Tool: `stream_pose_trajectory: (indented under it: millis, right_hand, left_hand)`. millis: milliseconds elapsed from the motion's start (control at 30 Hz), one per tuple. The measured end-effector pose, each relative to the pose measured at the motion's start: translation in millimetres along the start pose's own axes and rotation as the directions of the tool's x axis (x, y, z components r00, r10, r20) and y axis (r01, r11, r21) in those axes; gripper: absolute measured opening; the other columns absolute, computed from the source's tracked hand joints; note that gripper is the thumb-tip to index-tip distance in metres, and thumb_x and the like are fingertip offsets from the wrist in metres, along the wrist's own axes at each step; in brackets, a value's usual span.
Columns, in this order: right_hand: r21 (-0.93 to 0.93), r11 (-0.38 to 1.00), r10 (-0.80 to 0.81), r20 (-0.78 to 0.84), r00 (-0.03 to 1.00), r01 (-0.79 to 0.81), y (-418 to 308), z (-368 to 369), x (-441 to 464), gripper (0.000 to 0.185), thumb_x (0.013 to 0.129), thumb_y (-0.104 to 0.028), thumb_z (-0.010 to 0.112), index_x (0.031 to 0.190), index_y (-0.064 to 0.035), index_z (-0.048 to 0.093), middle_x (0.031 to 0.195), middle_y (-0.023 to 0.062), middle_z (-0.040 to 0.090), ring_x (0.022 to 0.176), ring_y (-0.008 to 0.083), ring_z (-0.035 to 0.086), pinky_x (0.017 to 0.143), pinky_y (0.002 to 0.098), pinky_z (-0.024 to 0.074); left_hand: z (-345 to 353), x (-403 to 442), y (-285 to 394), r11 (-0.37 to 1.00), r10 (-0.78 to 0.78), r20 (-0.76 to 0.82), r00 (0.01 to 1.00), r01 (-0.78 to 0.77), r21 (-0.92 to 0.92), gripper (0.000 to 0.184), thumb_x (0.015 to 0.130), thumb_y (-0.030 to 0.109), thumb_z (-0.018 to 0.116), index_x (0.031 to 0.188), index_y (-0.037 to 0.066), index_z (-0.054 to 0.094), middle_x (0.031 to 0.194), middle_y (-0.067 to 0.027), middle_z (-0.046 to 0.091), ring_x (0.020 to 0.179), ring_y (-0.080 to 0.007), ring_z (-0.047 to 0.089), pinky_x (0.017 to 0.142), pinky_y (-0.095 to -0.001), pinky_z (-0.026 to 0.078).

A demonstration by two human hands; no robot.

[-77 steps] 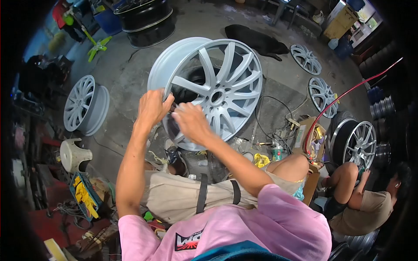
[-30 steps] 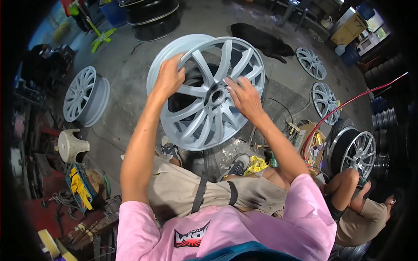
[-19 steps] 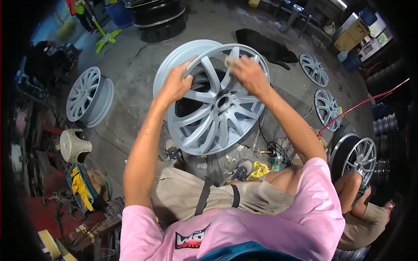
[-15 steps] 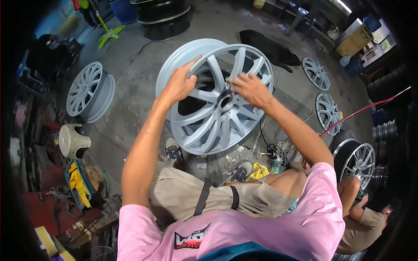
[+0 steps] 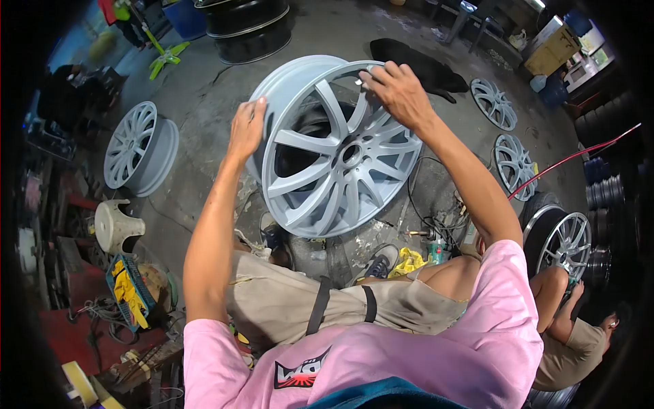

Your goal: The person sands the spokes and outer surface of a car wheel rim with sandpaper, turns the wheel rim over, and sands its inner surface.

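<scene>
A silver-grey alloy wheel rim (image 5: 351,194) with many spokes stands tilted on the floor before my knees, its face turned up toward me. My left hand (image 5: 246,129) is against the left side of its barrel, fingers closed at the edge. At the upper right of the face, my right hand (image 5: 398,95) has its fingers bent around a small pale piece (image 5: 360,82), pinched near the outer lip. Most of that piece is hidden by the fingers, so its kind is unclear.
Another grey rim (image 5: 133,146) stands at left, near a white stool (image 5: 117,225). More rims (image 5: 514,163) lie at right. A black dog (image 5: 415,68) lies behind the wheel. Cables (image 5: 436,221) and a yellow cloth (image 5: 409,262) are by my foot. A person (image 5: 569,351) crouches at lower right.
My right hand has moved from near the hub up to the outer lip. My left hand has shifted left from the face's upper-left edge to the barrel. The wheel has turned slightly.
</scene>
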State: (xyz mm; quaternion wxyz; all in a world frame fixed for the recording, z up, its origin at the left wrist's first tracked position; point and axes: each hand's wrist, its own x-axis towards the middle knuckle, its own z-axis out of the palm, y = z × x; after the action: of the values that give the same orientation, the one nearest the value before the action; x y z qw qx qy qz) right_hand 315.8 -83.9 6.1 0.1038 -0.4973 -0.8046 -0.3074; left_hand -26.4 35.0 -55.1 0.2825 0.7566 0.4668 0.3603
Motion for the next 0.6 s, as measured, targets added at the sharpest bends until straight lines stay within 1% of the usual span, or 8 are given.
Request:
stream_pose_trajectory:
  millis: [133,167,267,333,367,433,533,600]
  right_hand:
    - [0.058,0.983,-0.175,0.059,0.983,0.172,-42,39,-43,0.022,0.088,-0.018,0.066,0.109,-0.0138,0.073,0.125,0.0009,0.059,0.111,0.0199,0.054,0.09,0.0364,0.0448]
    - [0.175,0.98,-0.13,0.174,0.976,0.099,-61,34,-54,0.017,0.09,-0.019,0.067,0.104,-0.0126,0.074,0.12,0.0029,0.059,0.109,0.0215,0.054,0.09,0.0372,0.0452]
    - [0.299,0.95,0.034,0.185,0.982,-0.089,-78,18,-78,0.014,0.093,-0.019,0.066,0.1,-0.0094,0.075,0.112,0.0066,0.06,0.102,0.0255,0.057,0.088,0.0375,0.0464]
    - [0.434,0.853,0.213,0.216,0.953,-0.289,-76,13,-101,0.023,0.095,-0.018,0.066,0.114,-0.0052,0.072,0.099,0.0122,0.056,0.094,0.0292,0.06,0.084,0.0425,0.0471]
    - [0.42,0.854,0.228,0.225,0.947,-0.306,-78,9,-102,0.023,0.095,-0.018,0.066,0.114,-0.0052,0.072,0.099,0.0122,0.056,0.094,0.0292,0.06,0.084,0.0425,0.0471]
    - [0.527,0.804,0.372,-0.085,0.924,-0.275,-95,3,-85,0.022,0.096,-0.019,0.067,0.115,-0.0087,0.074,0.094,0.0128,0.056,0.089,0.0306,0.061,0.081,0.0437,0.0483]
    - [0.592,0.748,0.418,-0.066,0.906,-0.302,-128,3,-54,0.027,0.096,-0.019,0.068,0.122,-0.0142,0.074,0.099,0.0137,0.058,0.095,0.0322,0.062,0.083,0.0432,0.0507]
    - [0.502,0.762,0.432,0.075,0.899,-0.408,-147,15,-41,0.03,0.098,-0.022,0.066,0.126,-0.015,0.073,0.1,0.0153,0.065,0.094,0.0349,0.065,0.082,0.043,0.0533]
  left_hand:
    - [-4,4,-50,0.988,-0.11,-0.124,0.986,0.122,0.095,0.065,0.105,0.054,0.047,0.129,-0.004,0.067,0.129,-0.0303,0.064,0.126,-0.0434,0.058,0.11,-0.0466,0.041]
    - [-5,5,-59,0.987,-0.115,-0.129,0.985,0.128,0.097,0.065,0.105,0.054,0.047,0.129,-0.004,0.067,0.129,-0.0303,0.064,0.126,-0.0434,0.058,0.11,-0.0466,0.041]
    - [-7,12,-107,0.976,-0.181,0.001,0.983,0.18,0.121,0.069,0.104,0.057,0.046,0.13,-0.004,0.066,0.131,-0.0316,0.063,0.128,-0.0428,0.057,0.11,-0.0463,0.041]
    - [-6,28,-133,0.936,-0.351,0.186,0.918,0.34,0.09,0.076,0.101,0.066,0.047,0.134,0.0,0.065,0.12,-0.0212,0.071,0.117,-0.0287,0.064,0.105,-0.0375,0.044]
    - [-3,35,-142,0.941,-0.339,0.205,0.918,0.329,0.084,0.076,0.101,0.066,0.047,0.134,0.0,0.065,0.12,-0.0212,0.071,0.117,-0.0287,0.064,0.105,-0.0375,0.044]
    - [7,40,-154,0.865,-0.456,0.269,0.848,0.494,-0.089,0.083,0.099,0.072,0.049,0.132,-0.002,0.067,0.123,-0.0173,0.07,0.116,-0.024,0.062,0.103,-0.0342,0.045]
    - [6,38,-124,0.845,-0.484,0.258,0.836,0.524,-0.111,0.098,0.092,0.079,0.052,0.132,-0.01,0.064,0.131,-0.0221,0.066,0.123,-0.0283,0.059,0.107,-0.0377,0.043]
    - [7,39,-128,0.84,-0.498,0.245,0.832,0.533,-0.105,0.099,0.092,0.079,0.053,0.132,-0.011,0.064,0.134,-0.0223,0.065,0.126,-0.0285,0.058,0.108,-0.0375,0.042]
